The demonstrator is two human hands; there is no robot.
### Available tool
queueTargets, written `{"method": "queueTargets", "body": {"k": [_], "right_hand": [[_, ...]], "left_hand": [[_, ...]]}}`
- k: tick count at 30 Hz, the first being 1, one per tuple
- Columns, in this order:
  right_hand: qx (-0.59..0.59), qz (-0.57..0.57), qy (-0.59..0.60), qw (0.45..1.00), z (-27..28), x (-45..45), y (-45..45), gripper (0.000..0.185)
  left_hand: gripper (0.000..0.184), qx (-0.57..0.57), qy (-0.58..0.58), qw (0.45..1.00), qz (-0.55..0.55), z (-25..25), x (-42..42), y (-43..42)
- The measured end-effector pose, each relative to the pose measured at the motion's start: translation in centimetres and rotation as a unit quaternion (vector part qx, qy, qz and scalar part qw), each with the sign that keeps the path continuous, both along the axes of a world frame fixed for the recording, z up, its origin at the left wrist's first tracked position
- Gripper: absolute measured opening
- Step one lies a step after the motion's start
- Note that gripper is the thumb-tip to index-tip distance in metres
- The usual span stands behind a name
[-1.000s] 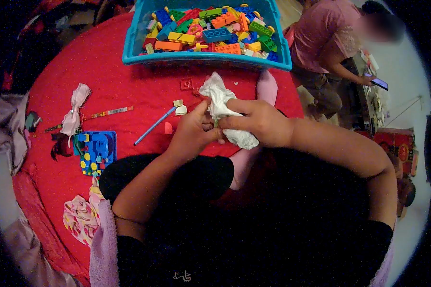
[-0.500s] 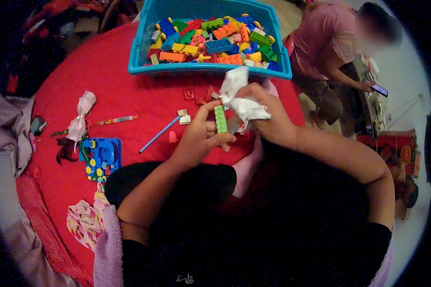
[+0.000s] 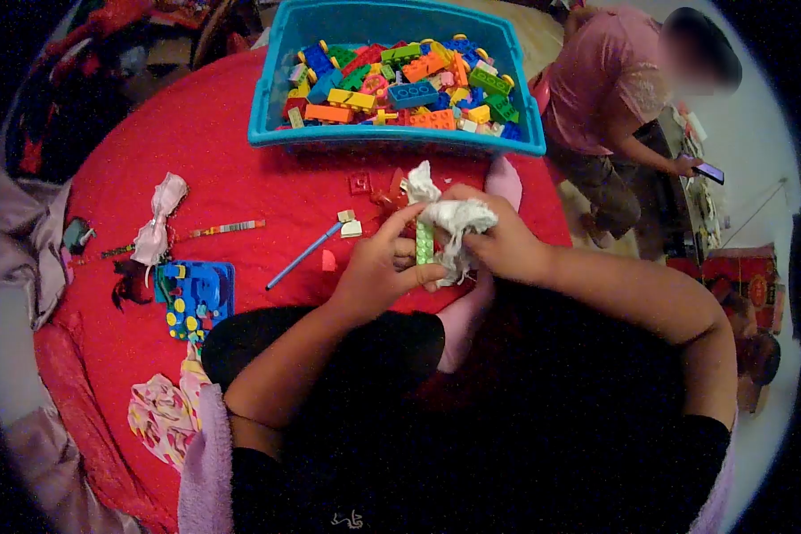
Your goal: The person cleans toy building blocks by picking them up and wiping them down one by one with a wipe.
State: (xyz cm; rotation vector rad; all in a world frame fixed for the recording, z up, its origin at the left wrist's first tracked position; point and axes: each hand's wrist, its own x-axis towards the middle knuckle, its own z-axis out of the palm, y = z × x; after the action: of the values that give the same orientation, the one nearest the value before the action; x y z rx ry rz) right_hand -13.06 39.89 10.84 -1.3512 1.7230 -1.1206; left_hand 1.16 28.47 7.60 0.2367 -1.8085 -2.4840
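A light green toy brick (image 3: 424, 242) is held upright between the thumb and fingers of my left hand (image 3: 378, 267). My right hand (image 3: 505, 238) grips a crumpled white tissue (image 3: 458, 218), which lies against the brick's right side. The tissue hides part of the brick and the tips of my right fingers. Just beyond my hands, small red pieces (image 3: 359, 183) rest on the red cloth (image 3: 214, 133). Left of my left hand lie a blue pen (image 3: 303, 256), small cream blocks (image 3: 351, 229) and a red-pink piece (image 3: 329, 260).
A blue bin (image 3: 267, 133) full of coloured toy bricks (image 3: 414, 95) stands at the back. To the left are a pink bow (image 3: 160, 218), a blue toy (image 3: 203, 298) and a patterned cloth (image 3: 160, 414). Another person (image 3: 610, 80) stands at right, holding a phone (image 3: 709, 173).
My right hand has brought the tissue down against the green brick, where it was raised above it before. The whole view has shifted slightly.
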Motion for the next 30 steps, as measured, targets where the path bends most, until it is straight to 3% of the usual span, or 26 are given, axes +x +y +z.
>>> {"method": "queueTargets", "body": {"k": [2, 4, 6, 8, 10, 11, 12, 17, 19, 22, 25, 28, 29, 30], "right_hand": [[-0.049, -0.072, -0.031, 0.996, -0.6, -0.5, -0.2, 0.032], [-0.027, -0.112, -0.060, 0.992, -0.3, -0.6, -0.6, 0.031], [0.005, -0.172, -0.125, 0.977, 0.5, -0.5, -0.7, 0.028], [-0.002, -0.142, -0.114, 0.983, 0.5, -0.1, -0.4, 0.024], [-0.035, 0.007, 0.077, 0.996, 1.0, 0.3, -0.6, 0.024], [-0.074, 0.073, 0.185, 0.977, 1.3, 0.5, -0.7, 0.024], [-0.045, 0.074, 0.175, 0.981, 1.7, 1.1, -0.6, 0.029], [-0.053, 0.074, 0.179, 0.980, 1.9, 1.0, -0.9, 0.032], [-0.048, 0.059, 0.175, 0.982, 2.2, 0.7, -0.8, 0.034], [-0.078, 0.040, 0.214, 0.973, 1.5, 0.4, -0.9, 0.035], [-0.003, -0.043, 0.083, 0.996, 1.5, 0.2, -0.8, 0.031], [-0.087, -0.005, 0.129, 0.988, 1.1, -0.3, -1.1, 0.033], [-0.094, 0.028, 0.194, 0.976, 1.3, -0.2, -0.6, 0.034], [-0.057, 0.064, 0.166, 0.982, 1.2, 0.3, -0.4, 0.036]], "left_hand": [[0.067, 0.010, 0.016, 1.000, 0.025, -0.9, -0.2, 0.5], [0.064, -0.048, 0.038, 0.998, 0.033, -0.6, -0.2, 0.5], [0.053, -0.069, -0.024, 0.995, 0.067, -0.7, -0.2, 0.4], [0.043, -0.085, -0.022, 0.993, 0.079, -0.7, -0.2, 0.4], [0.034, -0.101, -0.020, 0.990, 0.091, -1.1, 0.0, 0.3], [0.026, -0.236, 0.018, 0.967, 0.095, -1.6, 0.2, 0.0], [0.018, -0.366, 0.057, 0.924, 0.097, -1.7, 0.2, -0.2], [0.014, -0.342, 0.000, 0.932, 0.124, -0.5, 0.1, -0.1], [0.013, -0.174, 0.044, 0.974, 0.137, 0.2, 0.0, 0.2], [0.014, -0.106, -0.006, 0.988, 0.109, 0.0, 0.3, 0.3], [0.014, -0.129, 0.002, 0.986, 0.110, 0.2, 0.2, 0.3], [0.012, -0.195, -0.066, 0.972, 0.112, 0.6, -0.1, 0.0], [0.012, -0.195, -0.065, 0.972, 0.112, 0.0, -0.1, -0.1], [0.012, -0.197, -0.027, 0.972, 0.125, -0.8, -0.2, 0.0]]}}
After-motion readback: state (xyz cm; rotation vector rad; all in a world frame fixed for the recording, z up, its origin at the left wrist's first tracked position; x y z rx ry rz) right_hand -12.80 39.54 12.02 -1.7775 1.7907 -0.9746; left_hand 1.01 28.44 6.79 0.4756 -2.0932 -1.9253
